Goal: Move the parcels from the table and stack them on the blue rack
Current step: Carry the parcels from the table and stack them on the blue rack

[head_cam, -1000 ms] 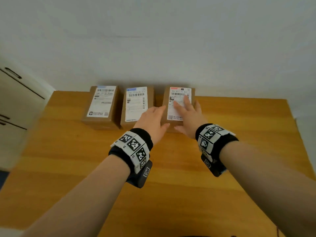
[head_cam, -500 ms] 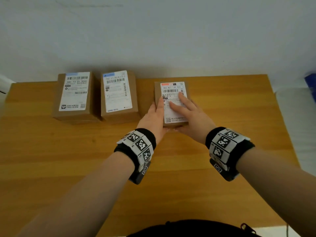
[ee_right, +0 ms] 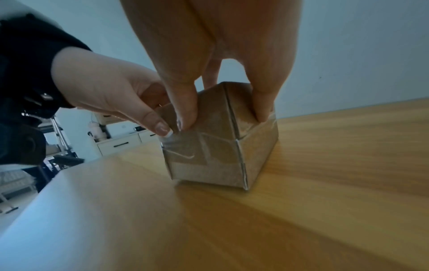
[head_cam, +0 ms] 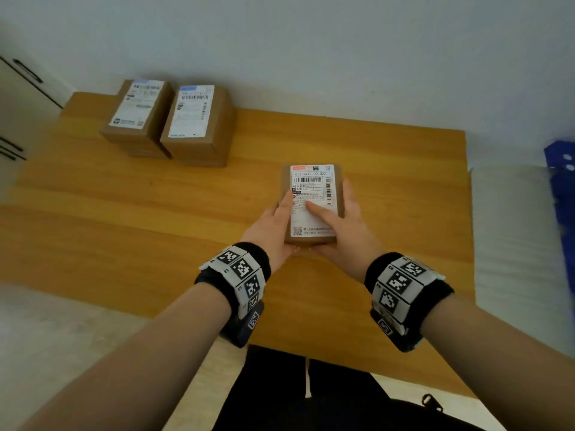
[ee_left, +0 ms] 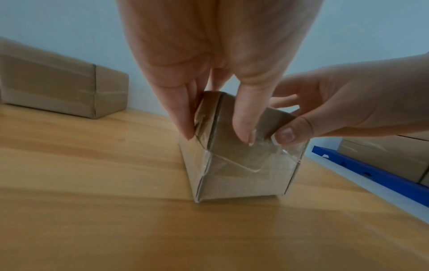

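A brown cardboard parcel (head_cam: 313,185) with a white shipping label stands mid-table, apart from the others. My left hand (head_cam: 279,219) grips its left side with the thumb on top. My right hand (head_cam: 337,220) grips its right side with the forefinger on the label. Both thumbs pinch the taped near end of the parcel (ee_left: 241,170) in the left wrist view. In the right wrist view the parcel (ee_right: 218,154) sits at or barely above the wood. Two more parcels (head_cam: 138,118) (head_cam: 199,122) stand at the back left. The blue rack (head_cam: 561,181) shows at the far right.
The wooden table (head_cam: 124,219) meets a white wall at the back. A white ledge (head_cam: 513,244) lies between table and rack. A parcel (ee_left: 383,155) lies on the blue rack (ee_left: 362,170) in the left wrist view. White drawers (head_cam: 18,98) stand to the left.
Both hands closed on the right-hand parcel and drew it away from the back row, toward me and to the right. The other two parcels stayed put.
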Tool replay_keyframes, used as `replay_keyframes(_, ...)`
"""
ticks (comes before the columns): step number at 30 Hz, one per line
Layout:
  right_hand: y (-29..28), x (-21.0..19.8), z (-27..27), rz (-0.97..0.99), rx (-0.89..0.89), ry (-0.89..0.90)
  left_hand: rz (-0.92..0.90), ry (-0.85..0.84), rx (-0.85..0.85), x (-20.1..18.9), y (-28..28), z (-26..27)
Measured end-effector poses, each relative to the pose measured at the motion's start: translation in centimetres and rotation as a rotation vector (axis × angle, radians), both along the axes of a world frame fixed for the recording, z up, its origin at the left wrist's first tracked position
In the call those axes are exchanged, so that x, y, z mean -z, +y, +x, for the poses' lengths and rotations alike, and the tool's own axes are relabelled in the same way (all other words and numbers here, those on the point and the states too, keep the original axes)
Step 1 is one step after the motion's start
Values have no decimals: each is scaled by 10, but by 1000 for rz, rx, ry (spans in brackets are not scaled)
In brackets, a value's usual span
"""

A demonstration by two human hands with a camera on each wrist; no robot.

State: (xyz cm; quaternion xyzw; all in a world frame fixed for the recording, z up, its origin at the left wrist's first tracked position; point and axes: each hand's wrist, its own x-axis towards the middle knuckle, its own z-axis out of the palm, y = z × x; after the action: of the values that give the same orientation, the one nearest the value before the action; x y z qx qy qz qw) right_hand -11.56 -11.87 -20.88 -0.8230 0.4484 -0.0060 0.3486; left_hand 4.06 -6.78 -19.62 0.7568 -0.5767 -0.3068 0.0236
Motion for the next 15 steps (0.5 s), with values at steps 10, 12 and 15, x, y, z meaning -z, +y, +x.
replay_keyframes(10, 81, -26, -82, -73, 100, -192, -176, -54, -2, -26, 80, -82)
replay_keyframes(12, 106, -33, -99, -94, 114, -213, -223, -61, 17, -30, 107, -98)
replay_keyframes(15, 151, -43, -126, -149, 131, -227, -297, -44, 32, -34, 153, -123)
